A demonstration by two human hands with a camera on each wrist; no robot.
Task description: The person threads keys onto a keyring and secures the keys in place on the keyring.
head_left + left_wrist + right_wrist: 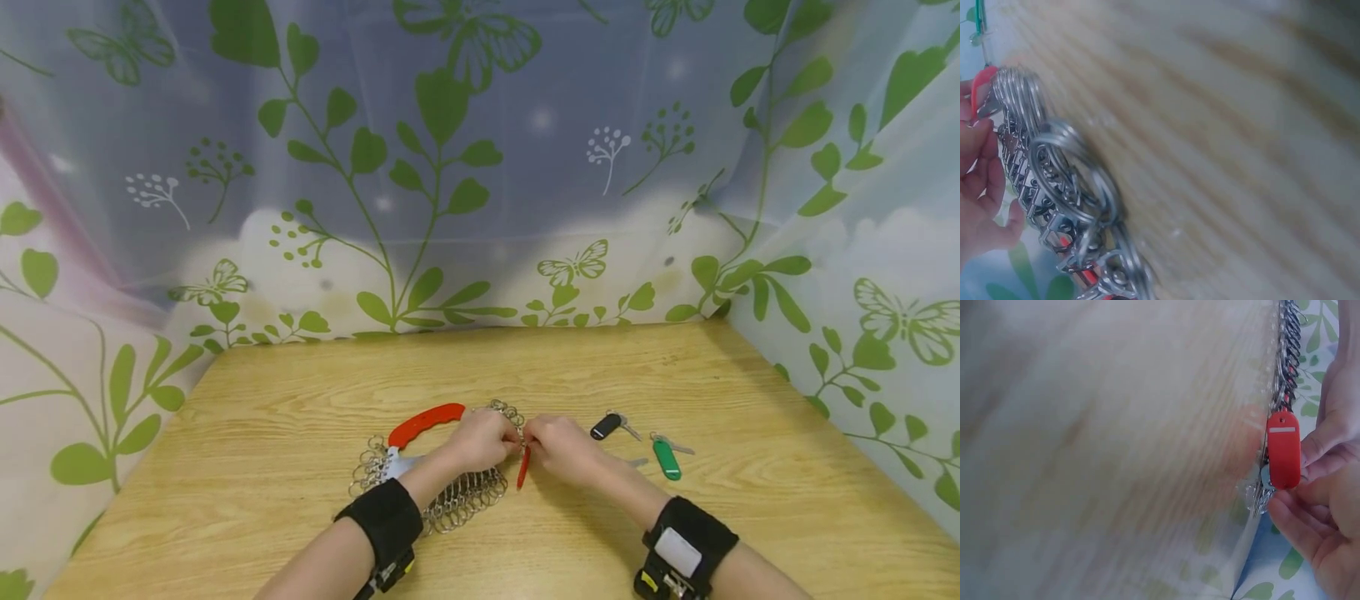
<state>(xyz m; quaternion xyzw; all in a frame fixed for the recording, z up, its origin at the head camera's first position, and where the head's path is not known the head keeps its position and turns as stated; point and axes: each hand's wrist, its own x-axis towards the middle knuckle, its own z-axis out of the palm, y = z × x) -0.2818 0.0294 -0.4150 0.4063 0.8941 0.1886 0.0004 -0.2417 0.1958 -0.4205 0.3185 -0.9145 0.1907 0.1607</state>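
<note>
A large ring-shaped key holder with a red handle (423, 423) lies on the table, its metal band strung with several silver split rings (457, 504). At its right end my left hand (483, 440) pinches a part of the holder, which its fingers mostly hide. Close against it, my right hand (562, 446) pinches the small ring end of a red key tag (1284, 453). That tag hangs below the fingertips in the head view. A silver key piece shows by the tag in the right wrist view. The exact contact between ring and clip is hidden.
Right of my right hand lie a black key tag (606, 426) and a green key tag (666, 459), each with a key. Another key (638, 462) pokes out beside my right forearm. A patterned curtain (480, 208) borders the wooden table (300, 375).
</note>
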